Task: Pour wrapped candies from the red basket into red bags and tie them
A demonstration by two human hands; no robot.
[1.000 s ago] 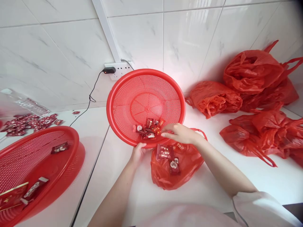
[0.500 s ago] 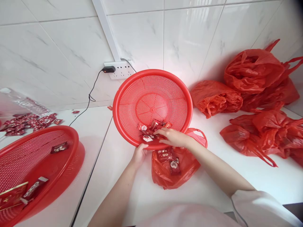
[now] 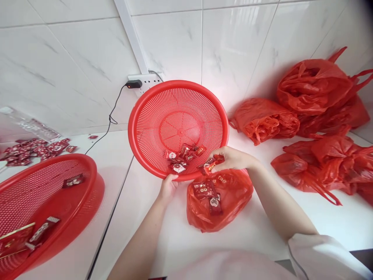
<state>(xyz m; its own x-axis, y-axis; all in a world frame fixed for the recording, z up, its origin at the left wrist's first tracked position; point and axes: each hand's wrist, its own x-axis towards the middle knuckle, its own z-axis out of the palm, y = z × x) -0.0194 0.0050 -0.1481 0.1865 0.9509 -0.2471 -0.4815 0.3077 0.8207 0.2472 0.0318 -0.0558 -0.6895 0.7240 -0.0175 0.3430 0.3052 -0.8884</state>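
Note:
My left hand (image 3: 169,186) grips the near rim of a round red plastic basket (image 3: 186,88), which is tilted toward me. Several small wrapped candies (image 3: 178,167) lie in the basket's lower side. Just inside the right part of the rim, my right hand (image 3: 229,158) is closed on a few red-wrapped candies (image 3: 212,165). Below it sits an open red plastic bag (image 3: 233,198), where dark red packets (image 3: 204,189) show at the mouth. The underside of the basket and the left fingers beneath its rim are hidden.
At the left stands another red basket (image 3: 92,171) with a few wrapped snacks inside. Behind it are a pile of red packets (image 3: 25,151) and a clear plastic container (image 3: 32,126). Tied red bags (image 3: 314,87) crowd the right. A power strip (image 3: 150,83) with a black cord is on the tiled wall.
My right hand has lifted candies out of the pile and moved right, toward the basket's edge above the bag. The tilted basket has shifted slightly left.

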